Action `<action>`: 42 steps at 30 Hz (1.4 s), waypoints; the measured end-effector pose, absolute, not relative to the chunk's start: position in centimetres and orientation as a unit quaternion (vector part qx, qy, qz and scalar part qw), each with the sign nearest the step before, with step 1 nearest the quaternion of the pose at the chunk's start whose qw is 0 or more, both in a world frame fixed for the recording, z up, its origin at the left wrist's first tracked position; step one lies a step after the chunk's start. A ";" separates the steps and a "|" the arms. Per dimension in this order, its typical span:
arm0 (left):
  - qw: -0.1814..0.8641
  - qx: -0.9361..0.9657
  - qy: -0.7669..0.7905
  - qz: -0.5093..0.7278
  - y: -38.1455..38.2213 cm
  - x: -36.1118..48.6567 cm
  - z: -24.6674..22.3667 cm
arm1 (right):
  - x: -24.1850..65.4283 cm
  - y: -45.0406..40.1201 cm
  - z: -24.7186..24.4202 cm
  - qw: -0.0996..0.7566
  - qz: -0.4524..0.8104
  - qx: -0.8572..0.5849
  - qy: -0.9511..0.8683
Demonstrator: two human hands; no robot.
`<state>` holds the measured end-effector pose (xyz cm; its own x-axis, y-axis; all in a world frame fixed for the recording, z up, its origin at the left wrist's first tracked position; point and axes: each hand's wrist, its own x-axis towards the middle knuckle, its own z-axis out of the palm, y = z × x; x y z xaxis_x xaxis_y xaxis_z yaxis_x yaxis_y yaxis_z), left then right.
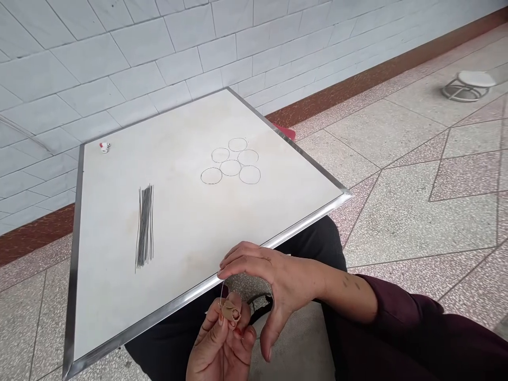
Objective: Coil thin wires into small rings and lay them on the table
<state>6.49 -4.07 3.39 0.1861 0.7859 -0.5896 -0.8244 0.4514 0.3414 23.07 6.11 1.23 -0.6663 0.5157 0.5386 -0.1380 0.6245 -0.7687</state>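
Left fingers (pixel 210 329): closed; thumb and fingertips pinch a small tan roll (pixel 230 311), maybe tape or cloth, material unclear.
Right fingers (pixel 254 255): curved, half open, tips just by the board's edge. Can't tell if they grip anything.
Thin wire loop (pixel 270 290): runs up from the tan roll and arcs between the hands, its far side going out of sight behind the right palm. Can't tell if it's fixed to the roll.
Left hand (pixel 217 353): palm toward the camera, low over the lap.
Right hand (pixel 288 286): comes in from the right, thumb pointing down beside the loop; maroon sleeve (pixel 397 312) at the wrist.
Handling: fine wire likely springs. Pinching tight at the roll and keeping the other hand close around the loop looks like the steadier hold.
Lap: dark trousers (pixel 313 238) under the board.
Board: white panel with aluminium edge (pixel 166 308), resting across the lap.
On board: bundle of thin dark wires (pixel 145 227), lying parallel; six thin circles (pixel 230 168), wire or drawn, can't tell; small red-and-white piece (pixel 104 147).
Surroundings: white tiled wall (pixel 119 69), terrazzo floor (pixel 397 222), round white stool (pixel 468 86).
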 end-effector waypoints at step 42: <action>0.771 0.053 0.400 0.493 -4.1 6.9 2.5 | 23.9 6.2 1.4 0.344 0.461 -0.105 -0.811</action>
